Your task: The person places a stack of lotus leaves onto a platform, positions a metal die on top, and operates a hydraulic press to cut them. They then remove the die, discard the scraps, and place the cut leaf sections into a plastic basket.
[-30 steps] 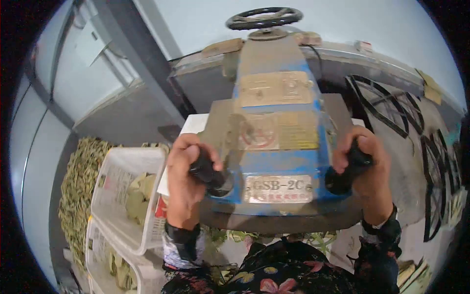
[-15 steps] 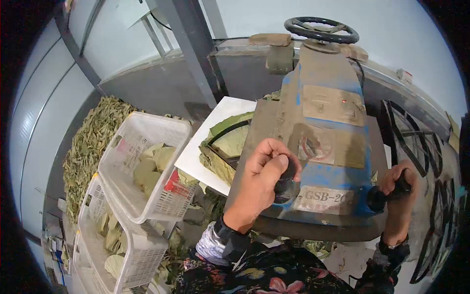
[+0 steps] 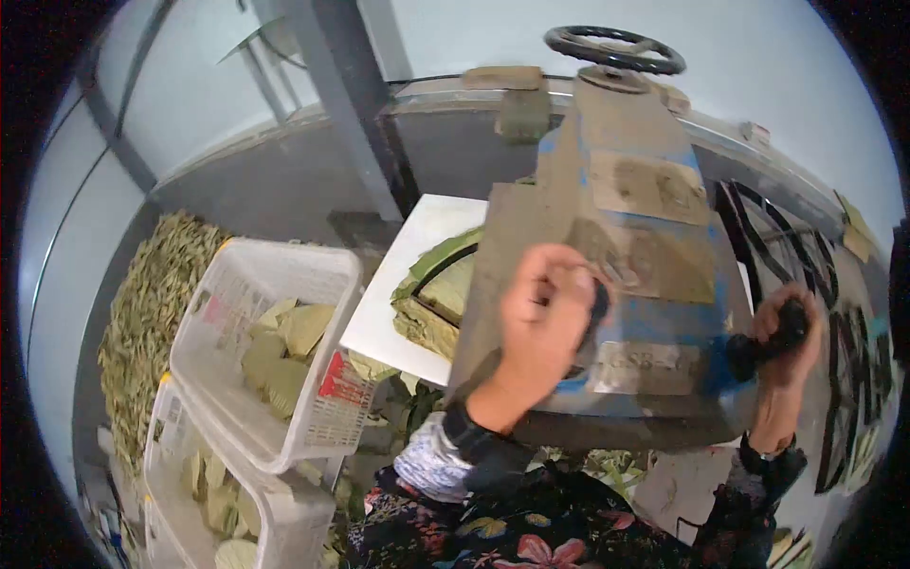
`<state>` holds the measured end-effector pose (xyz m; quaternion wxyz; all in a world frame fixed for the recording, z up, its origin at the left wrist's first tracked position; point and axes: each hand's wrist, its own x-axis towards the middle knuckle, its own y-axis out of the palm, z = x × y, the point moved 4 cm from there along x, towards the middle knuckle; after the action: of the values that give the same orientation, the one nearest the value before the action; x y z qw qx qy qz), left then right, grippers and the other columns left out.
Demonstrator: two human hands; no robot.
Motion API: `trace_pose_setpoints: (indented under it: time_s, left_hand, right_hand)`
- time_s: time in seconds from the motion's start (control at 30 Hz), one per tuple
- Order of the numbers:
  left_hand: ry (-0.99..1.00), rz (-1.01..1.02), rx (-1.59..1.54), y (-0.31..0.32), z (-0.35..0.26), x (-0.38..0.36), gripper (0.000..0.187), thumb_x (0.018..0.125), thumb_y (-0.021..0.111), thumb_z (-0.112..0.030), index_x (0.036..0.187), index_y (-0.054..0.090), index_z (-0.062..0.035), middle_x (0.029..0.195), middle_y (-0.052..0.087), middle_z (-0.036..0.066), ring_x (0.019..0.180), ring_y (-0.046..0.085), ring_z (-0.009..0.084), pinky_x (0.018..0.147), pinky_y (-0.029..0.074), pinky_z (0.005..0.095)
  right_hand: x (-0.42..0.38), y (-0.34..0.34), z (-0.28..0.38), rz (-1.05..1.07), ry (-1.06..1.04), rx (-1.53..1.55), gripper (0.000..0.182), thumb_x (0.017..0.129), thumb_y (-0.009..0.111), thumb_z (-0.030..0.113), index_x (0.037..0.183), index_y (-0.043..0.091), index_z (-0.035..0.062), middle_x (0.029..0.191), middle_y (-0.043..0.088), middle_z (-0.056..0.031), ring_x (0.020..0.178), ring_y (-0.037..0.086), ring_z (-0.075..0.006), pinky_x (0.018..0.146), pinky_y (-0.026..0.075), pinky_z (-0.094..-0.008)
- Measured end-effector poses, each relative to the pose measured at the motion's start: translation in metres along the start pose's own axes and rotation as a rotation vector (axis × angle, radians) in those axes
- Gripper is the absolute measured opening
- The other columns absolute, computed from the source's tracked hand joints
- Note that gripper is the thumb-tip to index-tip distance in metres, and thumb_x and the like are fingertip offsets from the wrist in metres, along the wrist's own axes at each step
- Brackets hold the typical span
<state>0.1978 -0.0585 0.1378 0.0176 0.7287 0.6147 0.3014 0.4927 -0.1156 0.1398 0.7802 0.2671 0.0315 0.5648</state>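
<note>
Both my hands are at a dusty blue press [image 3: 654,379] with a plate marked GSB on its front. My left hand [image 3: 545,322], blurred by motion, is curled round a black knob [image 3: 599,308] on the left of the press head. On the right side, my right hand [image 3: 779,346] is wrapped around a black handle [image 3: 791,324]. Left of the press head lies a stack of green leaves [image 3: 427,327] on a white board [image 3: 374,322]. A curved black cutting die [image 3: 438,272] rests on the leaves, its right part hidden under the press head.
A black handwheel [image 3: 616,47] tops the press. White plastic crates [image 3: 327,417] with cut leaf pieces [image 3: 289,351] stand stacked at left, beside a heap of leaf scraps [image 3: 156,332]. Black frame-like dies [image 3: 782,228] lean at right. A grey post [image 3: 355,104] rises behind.
My view has shifted slightly. My left hand has moved a little right with the knob and now looks blurred. My right hand keeps its hold on the handle.
</note>
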Motion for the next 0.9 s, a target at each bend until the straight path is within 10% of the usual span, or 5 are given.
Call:
trace_pose_setpoints:
  time_s: [0.2,0.37,0.47,0.6,0.9]
  left_hand:
    - [0.091,-0.165,0.235,-0.083,-0.046,0.049,0.027,0.087,0.050,-0.032,0.092,0.052,-0.0056,0.067,0.057,0.009,0.058,0.054,0.0164,0.050,0.043,0.0294]
    - [0.605,-0.504,0.851,-0.135,-0.068,0.036,0.050,0.093,0.041,-0.034,0.126,0.041,0.0038,0.123,0.046,0.018,0.112,0.045,0.0281,0.098,0.032,0.0385]
    - [0.538,0.472,1.221,-0.119,-0.034,-0.016,0.088,0.079,0.061,-0.049,0.135,0.025,0.0077,0.135,0.030,0.030,0.127,0.028,0.0452,0.104,0.019,0.0562]
    - [0.319,0.308,1.467,-0.156,-0.008,-0.020,0.107,0.062,0.076,-0.044,0.139,0.019,0.0039,0.139,0.015,0.035,0.130,0.018,0.0476,0.106,0.019,0.0514]
    - [0.294,0.148,1.286,-0.252,-0.029,0.087,0.059,0.076,0.065,-0.022,0.129,0.046,-0.0059,0.140,0.025,0.025,0.127,0.027,0.0445,0.104,0.027,0.0446]
  right_hand:
    - [-0.043,0.101,-0.027,0.064,-0.042,-0.077,0.047,0.083,0.054,0.047,0.109,0.052,0.0070,0.083,0.052,-0.0047,0.074,0.053,-0.0153,0.068,0.045,-0.0286]
    - [-0.085,0.158,-0.058,0.469,-0.396,-1.005,0.070,0.077,0.069,0.023,0.132,0.034,-0.0027,0.131,0.041,-0.0210,0.126,0.036,-0.0325,0.104,0.029,-0.0406]
    - [-0.083,0.126,-0.076,0.467,-0.398,-1.283,0.062,0.078,0.067,0.021,0.128,0.040,-0.0022,0.130,0.042,-0.0209,0.123,0.038,-0.0367,0.102,0.030,-0.0413]
    - [-0.062,0.030,-0.096,0.013,-0.266,-1.492,0.058,0.081,0.064,0.024,0.126,0.041,-0.0043,0.123,0.048,-0.0234,0.114,0.045,-0.0385,0.098,0.035,-0.0424]
    - [0.010,-0.146,-0.128,-0.310,0.122,-1.598,0.069,0.086,0.048,0.052,0.120,0.047,-0.0075,0.112,0.055,-0.0285,0.104,0.052,-0.0429,0.089,0.042,-0.0479]
